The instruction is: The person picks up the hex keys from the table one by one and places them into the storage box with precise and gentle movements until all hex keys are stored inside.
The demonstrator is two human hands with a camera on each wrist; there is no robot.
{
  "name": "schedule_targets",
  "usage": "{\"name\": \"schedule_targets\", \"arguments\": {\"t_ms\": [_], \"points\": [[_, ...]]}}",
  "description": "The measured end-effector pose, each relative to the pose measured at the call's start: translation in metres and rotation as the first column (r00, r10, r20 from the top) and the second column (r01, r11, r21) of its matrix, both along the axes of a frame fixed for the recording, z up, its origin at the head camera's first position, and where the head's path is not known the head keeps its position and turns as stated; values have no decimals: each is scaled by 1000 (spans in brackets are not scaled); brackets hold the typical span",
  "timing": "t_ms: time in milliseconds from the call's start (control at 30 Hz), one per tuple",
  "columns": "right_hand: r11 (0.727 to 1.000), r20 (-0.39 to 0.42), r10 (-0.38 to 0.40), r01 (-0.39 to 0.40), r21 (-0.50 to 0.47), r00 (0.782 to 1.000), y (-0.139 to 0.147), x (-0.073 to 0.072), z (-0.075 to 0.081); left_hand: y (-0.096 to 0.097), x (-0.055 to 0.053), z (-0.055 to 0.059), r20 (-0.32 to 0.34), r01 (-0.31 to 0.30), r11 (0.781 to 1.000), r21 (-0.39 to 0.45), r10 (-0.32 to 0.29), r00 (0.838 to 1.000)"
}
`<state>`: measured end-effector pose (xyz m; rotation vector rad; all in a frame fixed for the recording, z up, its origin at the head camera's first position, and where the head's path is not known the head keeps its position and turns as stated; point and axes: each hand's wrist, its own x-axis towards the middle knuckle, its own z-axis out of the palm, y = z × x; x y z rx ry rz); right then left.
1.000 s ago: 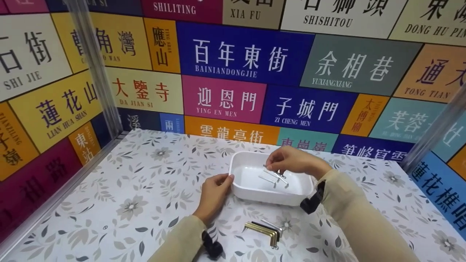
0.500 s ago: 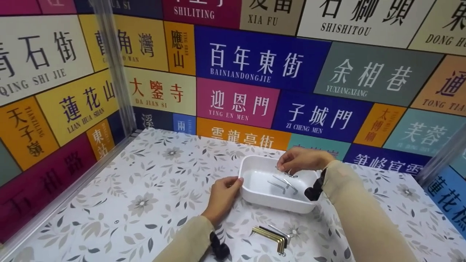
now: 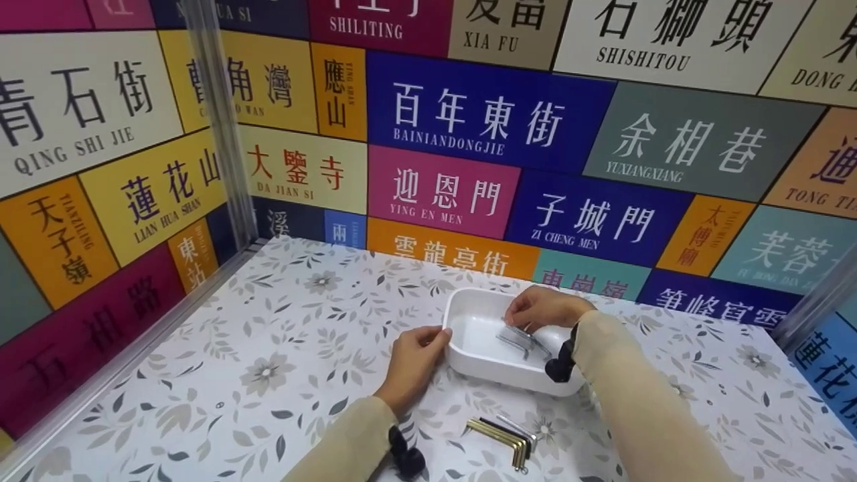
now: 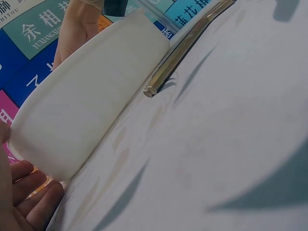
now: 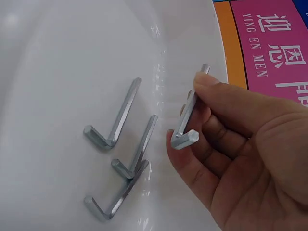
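Observation:
In the right wrist view, my right hand [image 5: 260, 139] pinches a silver hex key [image 5: 185, 140] between thumb and fingers, its short arm pointing out. Just beside it, several more silver hex keys [image 5: 126, 110] lie inside a white plastic tub [image 5: 62, 62], two of them crossing. The head view has this right hand [image 3: 546, 309] over the tub's far side. At the tub's left end, my left hand [image 3: 414, 365] holds the tub [image 3: 502, 376], thumb at the rim; in the left wrist view its curled fingers [image 4: 43, 204] lie against the end wall.
On the flower-patterned table [image 3: 201, 375], in front of the tub, lie brass hex keys [image 3: 492, 432] in a neat row with a black hex key [image 3: 503, 428] and a silver one [image 3: 514, 426]. A wall of coloured sign panels [image 3: 492, 110] stands behind.
The head view has turned a little left, so everything sits further right. My right hand has come lower over the tub in the last half second. My left hand keeps its place on the tub.

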<state>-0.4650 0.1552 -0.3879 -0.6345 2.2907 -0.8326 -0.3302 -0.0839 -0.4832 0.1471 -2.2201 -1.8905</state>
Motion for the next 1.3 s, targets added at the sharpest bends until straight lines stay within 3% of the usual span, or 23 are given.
{"name": "schedule_targets", "arguments": {"t_ms": [200, 533, 667, 767, 1300], "points": [[999, -10, 22, -22, 36, 1000, -10, -2, -6, 0, -1, 0, 32, 5, 1000, 10, -5, 999], [996, -212, -43, 58, 68, 976, -19, 3, -25, 3, 1, 1, 38, 7, 1000, 24, -8, 999], [995, -254, -63, 82, 64, 965, -23, 3, -30, 2, 1, 0, -11, 7, 1000, 16, -7, 1000], [994, -274, -70, 90, 60, 959, -26, 1, -33, 1, 0, 0, -36, 5, 1000, 5, -4, 999], [986, -324, -65, 112, 126, 944, -37, 2, -36, -1, 0, 1, -9, 1, 1000, -8, -2, 1000]]}}
